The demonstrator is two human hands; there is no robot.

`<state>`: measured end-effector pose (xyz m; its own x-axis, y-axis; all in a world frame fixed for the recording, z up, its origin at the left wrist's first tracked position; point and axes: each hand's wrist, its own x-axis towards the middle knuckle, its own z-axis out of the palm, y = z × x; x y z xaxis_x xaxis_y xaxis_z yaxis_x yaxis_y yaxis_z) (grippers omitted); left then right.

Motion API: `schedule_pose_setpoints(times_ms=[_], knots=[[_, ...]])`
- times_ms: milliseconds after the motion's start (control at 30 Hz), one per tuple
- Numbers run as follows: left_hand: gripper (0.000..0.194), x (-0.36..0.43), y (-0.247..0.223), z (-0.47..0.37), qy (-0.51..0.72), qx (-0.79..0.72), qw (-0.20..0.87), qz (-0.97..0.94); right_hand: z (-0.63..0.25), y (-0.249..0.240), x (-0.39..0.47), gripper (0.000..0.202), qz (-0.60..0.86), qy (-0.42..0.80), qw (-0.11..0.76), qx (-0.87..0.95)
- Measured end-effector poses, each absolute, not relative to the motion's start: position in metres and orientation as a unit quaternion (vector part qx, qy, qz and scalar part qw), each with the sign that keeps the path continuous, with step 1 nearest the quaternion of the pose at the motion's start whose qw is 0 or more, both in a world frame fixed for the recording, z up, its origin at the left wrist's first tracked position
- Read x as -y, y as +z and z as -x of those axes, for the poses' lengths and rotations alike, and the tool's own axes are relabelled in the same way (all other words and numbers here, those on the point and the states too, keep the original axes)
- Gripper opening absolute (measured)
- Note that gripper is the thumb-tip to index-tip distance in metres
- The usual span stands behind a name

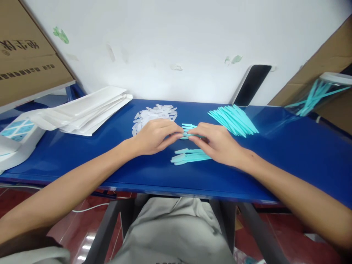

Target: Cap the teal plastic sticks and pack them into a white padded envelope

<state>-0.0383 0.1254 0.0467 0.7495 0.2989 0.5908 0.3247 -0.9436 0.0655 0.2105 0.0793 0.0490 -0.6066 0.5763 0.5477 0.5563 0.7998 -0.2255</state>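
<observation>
My left hand [158, 135] is pinched at the blade end of a teal eyebrow razor, on what looks like its clear cap. The fingertips hide most of that small part. My right hand [217, 141] grips the same razor by its handle, thumb against fingers, and the two hands almost touch. Just behind the fingertips lie a few teal razors [188, 125]. Nearer the table edge, several capped razors [189, 157] lie side by side, partly under my right hand. A heap of translucent caps [154, 113] spreads behind my left hand. Beyond my right hand is a pile of teal razors [233, 120].
White padded envelopes [90, 110] are stacked at left beside a white device [22, 135]. A phone [251, 85] leans on the wall. At right, a clear container [321, 93] holds more teal razors. Cardboard boxes [33, 55] flank the blue table [132, 172].
</observation>
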Motion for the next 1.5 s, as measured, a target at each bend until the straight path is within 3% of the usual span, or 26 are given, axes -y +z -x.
schedule_pose_setpoints(times_ms=[400, 567, 1033, 1200, 1500], knots=[[0.038, -0.155, 0.064, 0.079, -0.257, 0.448, 0.040, 0.855, -0.225, 0.062, -0.079, 0.024, 0.381, 0.204, 0.179, 0.884], [0.038, -0.161, 0.066, 0.088, -0.185, 0.434, 0.023, 0.882, -0.218, 0.063, -0.077, 0.024, 0.395, 0.285, 0.160, 0.858], [0.017, -0.152, 0.078, 0.090, -0.060, 0.363, -0.016, 0.930, -0.220, 0.053, -0.081, 0.024, 0.350, 0.217, 0.158, 0.898], [0.020, -0.150, 0.081, 0.092, -0.028, 0.376, -0.049, 0.925, -0.219, 0.053, -0.080, 0.021, 0.363, 0.205, 0.196, 0.887], [0.018, -0.153, 0.080, 0.097, 0.006, 0.363, -0.116, 0.924, -0.230, 0.043, -0.093, 0.023, 0.458, 0.034, 0.155, 0.874]])
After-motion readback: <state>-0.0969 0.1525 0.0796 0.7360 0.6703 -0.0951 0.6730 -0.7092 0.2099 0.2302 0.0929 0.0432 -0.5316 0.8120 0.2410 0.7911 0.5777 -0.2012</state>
